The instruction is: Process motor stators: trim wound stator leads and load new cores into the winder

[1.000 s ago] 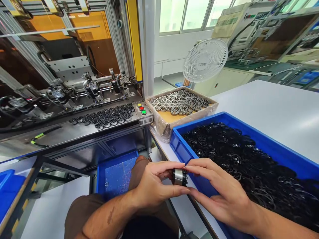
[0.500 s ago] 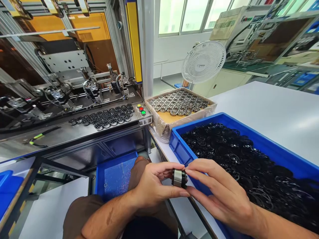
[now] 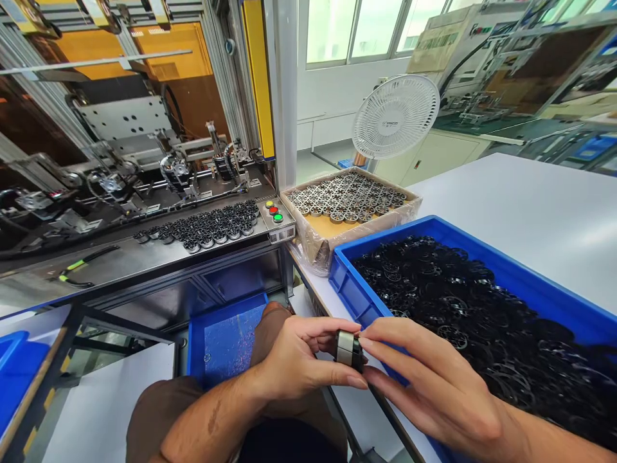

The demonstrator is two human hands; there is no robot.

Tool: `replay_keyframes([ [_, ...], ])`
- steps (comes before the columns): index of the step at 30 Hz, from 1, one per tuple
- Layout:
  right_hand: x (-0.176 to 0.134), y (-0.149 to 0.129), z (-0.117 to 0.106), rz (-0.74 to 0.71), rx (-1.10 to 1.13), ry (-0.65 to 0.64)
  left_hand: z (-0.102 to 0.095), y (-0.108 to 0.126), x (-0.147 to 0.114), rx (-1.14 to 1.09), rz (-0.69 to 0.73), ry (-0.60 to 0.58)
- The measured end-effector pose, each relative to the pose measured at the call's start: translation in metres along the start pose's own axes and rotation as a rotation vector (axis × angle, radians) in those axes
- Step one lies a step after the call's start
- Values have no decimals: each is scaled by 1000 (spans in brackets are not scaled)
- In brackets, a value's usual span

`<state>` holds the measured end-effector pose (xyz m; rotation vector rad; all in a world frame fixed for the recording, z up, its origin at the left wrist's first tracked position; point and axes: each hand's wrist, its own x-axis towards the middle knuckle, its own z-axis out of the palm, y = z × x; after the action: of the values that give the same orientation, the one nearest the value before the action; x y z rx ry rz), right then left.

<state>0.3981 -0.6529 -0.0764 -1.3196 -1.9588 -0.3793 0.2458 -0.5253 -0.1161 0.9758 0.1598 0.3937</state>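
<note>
We hold one round part [image 3: 344,349] between our two hands, just in front of the blue crate [image 3: 520,283]. Our left hand [image 3: 301,357] is closed on it, with the thumb below and the fingers above. Our right hand [image 3: 431,376] is narrow, and its fingertips grip the black end (the middle is a silvery metal band). In the crate lie many black pieces [image 3: 457,315] in a heap. Behind it, a carton [image 3: 324,226] carries metal cores [image 3: 351,193]. On the machine ledge [image 3: 144,267], dark rings [image 3: 216,222] stand close together, near three buttons [image 3: 274,210].
</note>
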Motion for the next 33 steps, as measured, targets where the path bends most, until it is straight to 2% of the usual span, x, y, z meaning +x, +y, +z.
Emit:
replay_keyframes([
  [10, 2, -6, -1, 6, -8, 4, -1, 1, -1, -5, -8, -9],
  [13, 1, -6, 2, 12, -2, 16, -1, -2, -1, 45, 14, -7],
  [17, -1, -2, 7, -48, 21, 63, 1, -6, -4, 154, 60, 2],
  [19, -1, 1, 6, -6, 65, 72, 1, -6, -5, 198, 69, -26],
  [24, 4, 12, 2, 285, 196, 64, 1, 1, -9, 298, 88, -147],
  [26, 5, 15, 3, 346, 181, 61, 2, 2, -10, 308, 95, -195],
  [30, -5, 19, 11, 292, 75, 25, 2, -4, -11, 357, 99, -222],
  [32, -19, 27, 18, 247, 32, 48, -8, -3, -10, 500, 174, -197],
  [33, -28, 35, 24, 244, 34, 67, -17, 1, -9, 610, 229, -145],
])
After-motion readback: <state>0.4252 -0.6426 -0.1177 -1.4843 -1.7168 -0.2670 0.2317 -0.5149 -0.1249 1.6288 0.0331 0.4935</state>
